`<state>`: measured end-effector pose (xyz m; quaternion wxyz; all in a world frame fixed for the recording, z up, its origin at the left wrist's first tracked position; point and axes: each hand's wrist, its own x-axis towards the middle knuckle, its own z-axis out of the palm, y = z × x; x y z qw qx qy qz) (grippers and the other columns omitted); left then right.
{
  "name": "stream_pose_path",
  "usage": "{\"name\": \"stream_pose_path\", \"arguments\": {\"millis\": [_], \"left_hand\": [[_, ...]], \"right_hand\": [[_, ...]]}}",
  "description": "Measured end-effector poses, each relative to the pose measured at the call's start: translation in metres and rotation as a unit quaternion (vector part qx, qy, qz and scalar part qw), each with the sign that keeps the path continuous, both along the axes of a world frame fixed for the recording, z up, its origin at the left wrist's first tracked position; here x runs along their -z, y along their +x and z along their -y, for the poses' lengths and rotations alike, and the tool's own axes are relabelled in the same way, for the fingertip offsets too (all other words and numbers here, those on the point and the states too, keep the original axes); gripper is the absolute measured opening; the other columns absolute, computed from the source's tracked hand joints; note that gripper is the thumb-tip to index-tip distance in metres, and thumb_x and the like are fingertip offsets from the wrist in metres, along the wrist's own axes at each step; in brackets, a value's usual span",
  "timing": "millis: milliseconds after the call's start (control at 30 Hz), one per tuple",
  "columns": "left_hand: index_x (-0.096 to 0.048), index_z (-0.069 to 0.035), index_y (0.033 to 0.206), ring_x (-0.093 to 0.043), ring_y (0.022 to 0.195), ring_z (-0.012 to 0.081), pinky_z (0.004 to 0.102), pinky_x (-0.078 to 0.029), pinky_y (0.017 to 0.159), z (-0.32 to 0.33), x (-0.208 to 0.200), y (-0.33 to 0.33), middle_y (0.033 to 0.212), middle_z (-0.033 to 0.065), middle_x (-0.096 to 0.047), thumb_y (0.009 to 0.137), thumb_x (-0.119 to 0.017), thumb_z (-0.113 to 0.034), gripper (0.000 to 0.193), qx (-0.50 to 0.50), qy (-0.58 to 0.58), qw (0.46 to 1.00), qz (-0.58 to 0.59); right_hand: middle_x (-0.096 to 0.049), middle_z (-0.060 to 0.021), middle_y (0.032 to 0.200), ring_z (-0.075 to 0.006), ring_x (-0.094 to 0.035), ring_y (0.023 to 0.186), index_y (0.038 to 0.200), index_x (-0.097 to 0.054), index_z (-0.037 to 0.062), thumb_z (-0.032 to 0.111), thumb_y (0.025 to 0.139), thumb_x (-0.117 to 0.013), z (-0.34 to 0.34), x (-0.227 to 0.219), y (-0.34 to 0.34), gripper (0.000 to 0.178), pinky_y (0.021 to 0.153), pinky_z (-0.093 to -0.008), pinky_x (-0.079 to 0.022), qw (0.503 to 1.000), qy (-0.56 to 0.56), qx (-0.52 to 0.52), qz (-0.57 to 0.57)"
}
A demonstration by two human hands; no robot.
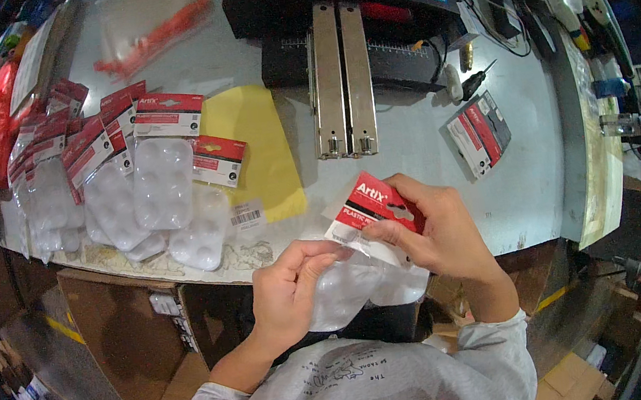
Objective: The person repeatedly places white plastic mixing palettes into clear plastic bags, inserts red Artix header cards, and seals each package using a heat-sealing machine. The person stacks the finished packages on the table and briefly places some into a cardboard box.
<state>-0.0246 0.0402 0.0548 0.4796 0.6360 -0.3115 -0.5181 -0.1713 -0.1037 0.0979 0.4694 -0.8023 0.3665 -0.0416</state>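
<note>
At the table's front edge, close to my body, my right hand [450, 225] is closed on a folded red and white header card [362, 205], its thumb pressed on the card's face. My left hand [285, 289] pinches the top of a clear bag just below the card, fingers and thumb together. White plastic paint palettes [337, 293] with round wells hang beneath both hands. Part of the bag's top edge is hidden by my fingers, so I cannot tell how card and bag join.
Carded palette packs [163, 182] are heaped at the left on a yellow sheet [263, 151] and the table. A black machine with metal bars [342, 79] stands at the back centre. A stack of header cards [479, 134] and a screwdriver [477, 81] lie at the right.
</note>
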Motion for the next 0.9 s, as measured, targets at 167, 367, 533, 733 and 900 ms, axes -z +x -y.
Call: {"name": "stream_pose_path", "arguments": {"millis": [167,367,533,733,900], "left_hand": [[-0.060,0.002,0.094,-0.063,0.082,0.0127,0.0252,-0.048,0.076,0.001,0.004,0.000,0.087,0.0101,-0.068,0.091,-0.051,-0.010,0.016,-0.053,-0.019,0.998,0.009],[-0.062,0.000,0.091,-0.057,0.066,0.0067,0.0216,-0.045,0.062,0.002,0.004,-0.003,0.075,0.0070,-0.066,0.089,-0.055,-0.012,0.014,-0.037,-0.020,0.999,0.035],[-0.061,0.002,0.086,-0.050,0.065,0.0054,0.0207,-0.041,0.060,0.003,0.004,-0.004,0.070,0.0032,-0.061,0.088,-0.056,-0.011,0.014,-0.029,0.010,0.997,0.078],[-0.062,0.001,0.086,-0.045,0.058,0.0039,0.0208,-0.038,0.052,0.005,0.009,-0.005,0.062,0.0003,-0.056,0.088,-0.058,-0.013,0.014,-0.078,-0.034,0.990,0.111],[-0.061,0.003,0.085,-0.044,0.065,0.0041,0.0197,-0.037,0.059,0.003,0.022,0.001,0.072,-0.0019,-0.058,0.090,-0.055,-0.014,0.019,-0.179,-0.037,0.981,0.058]], "right_hand": [[-0.054,-0.0082,0.066,-0.0081,-0.045,0.059,0.092,-0.057,-0.0006,0.014,0.080,-0.064,0.000,-0.001,0.003,0.020,0.054,-0.0239,-0.041,0.972,-0.005,0.170,0.162],[-0.057,-0.0151,0.065,-0.0303,-0.056,0.056,0.089,-0.058,0.0027,0.021,0.080,-0.065,-0.006,0.008,0.006,0.021,0.053,-0.0332,-0.044,0.998,0.034,0.027,0.041],[-0.057,-0.0125,0.065,-0.0226,-0.053,0.056,0.086,-0.060,0.0025,0.019,0.078,-0.068,-0.006,0.012,0.006,0.019,0.051,-0.0307,-0.042,0.997,-0.002,-0.005,0.074],[-0.059,-0.0046,0.063,-0.0081,-0.049,0.056,0.086,-0.064,-0.0001,0.017,0.074,-0.073,0.007,0.015,-0.006,0.023,0.050,-0.0233,-0.039,0.998,-0.007,0.005,0.061],[-0.063,-0.0050,0.066,-0.0093,-0.059,0.058,0.080,-0.066,-0.0016,0.019,0.081,-0.067,0.005,0.031,-0.017,0.020,0.051,-0.0219,-0.043,0.969,0.229,0.092,0.034]]}}
